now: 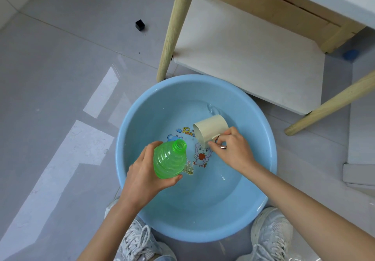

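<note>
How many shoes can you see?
2. The left sneaker is at the bottom, by the blue basin's near-left rim. The right sneaker is by its near-right rim. Both are partly cut off.

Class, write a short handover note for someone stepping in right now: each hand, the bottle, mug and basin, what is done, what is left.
Left hand grips the green bottle, uncapped, neck tilted toward the mug.
Right hand holds the cream mug by its handle, tipped with its mouth toward the bottle.
Both are over the blue basin, which holds water.
Done: mug and bottle mouths are close.
Left: probably pouring from mug into bottle; the bottle's fill level is unclear.
</note>
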`<state>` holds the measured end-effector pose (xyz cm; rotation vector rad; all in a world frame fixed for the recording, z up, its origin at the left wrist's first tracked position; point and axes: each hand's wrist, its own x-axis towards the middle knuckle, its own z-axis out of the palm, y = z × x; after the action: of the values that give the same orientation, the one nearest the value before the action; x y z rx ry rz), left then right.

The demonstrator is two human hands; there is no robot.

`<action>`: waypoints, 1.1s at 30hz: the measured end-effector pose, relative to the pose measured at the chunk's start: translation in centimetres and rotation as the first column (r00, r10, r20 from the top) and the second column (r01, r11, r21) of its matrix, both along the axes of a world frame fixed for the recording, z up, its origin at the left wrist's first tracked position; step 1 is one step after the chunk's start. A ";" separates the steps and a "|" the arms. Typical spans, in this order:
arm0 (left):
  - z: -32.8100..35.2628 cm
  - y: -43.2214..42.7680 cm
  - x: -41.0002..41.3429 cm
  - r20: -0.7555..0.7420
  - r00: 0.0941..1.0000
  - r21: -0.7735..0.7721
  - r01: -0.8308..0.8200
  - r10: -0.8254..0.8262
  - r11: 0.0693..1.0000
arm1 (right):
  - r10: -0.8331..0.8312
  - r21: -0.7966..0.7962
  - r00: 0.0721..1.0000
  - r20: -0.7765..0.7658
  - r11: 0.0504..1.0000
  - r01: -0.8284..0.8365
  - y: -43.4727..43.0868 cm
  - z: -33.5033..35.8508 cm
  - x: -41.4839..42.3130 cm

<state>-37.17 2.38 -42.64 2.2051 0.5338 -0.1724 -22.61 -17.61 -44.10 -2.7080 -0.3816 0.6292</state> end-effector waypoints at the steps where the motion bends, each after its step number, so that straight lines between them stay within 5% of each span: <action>1: 0.0 0.0 0.0 -0.002 1.000 -0.001 -0.001 0.001 1.000 | -0.018 0.021 1.000 -0.014 1.000 0.018 -0.1 0.1 0.1; 11: -0.1 0.0 -0.1 -0.008 1.000 0.000 0.006 -0.006 1.000 | -0.220 0.233 0.962 -0.159 0.939 0.253 -3.3 2.9 0.0; 22: 0.1 -0.3 0.0 -0.007 1.000 0.007 0.007 -0.007 1.000 | 0.045 0.129 0.981 0.188 0.989 -0.070 -5.4 4.0 -2.1; 28: 0.1 -0.4 0.1 -0.001 1.000 0.003 0.012 -0.012 1.000 | -0.203 0.342 0.978 -0.057 0.916 0.210 -5.0 5.9 -1.4; 33: -0.1 -0.5 0.0 0.005 1.000 0.008 0.020 -0.020 1.000 | -0.324 0.420 0.859 -0.397 0.768 0.484 -5.0 8.5 -1.3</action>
<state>-37.14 1.92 -42.72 2.2184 0.5108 -0.1750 -23.90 -22.62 -35.56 -2.0423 0.1226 0.6828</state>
